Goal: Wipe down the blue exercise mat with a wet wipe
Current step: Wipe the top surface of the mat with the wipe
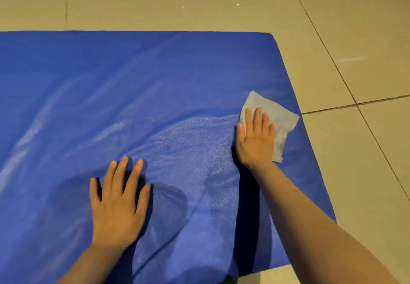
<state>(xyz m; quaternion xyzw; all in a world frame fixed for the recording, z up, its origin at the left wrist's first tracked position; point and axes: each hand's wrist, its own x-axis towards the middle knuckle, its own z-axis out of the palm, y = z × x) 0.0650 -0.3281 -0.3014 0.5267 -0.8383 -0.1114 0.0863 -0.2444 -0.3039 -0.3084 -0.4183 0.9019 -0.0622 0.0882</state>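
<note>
I see the blue exercise mat lying flat on the tiled floor, filling the left and middle of my view. My right hand presses the wet wipe flat near the mat's right edge, fingers straight and together. My left hand rests palm-down nearer me, fingers spread. The pale sheen between them may be moisture.
</note>
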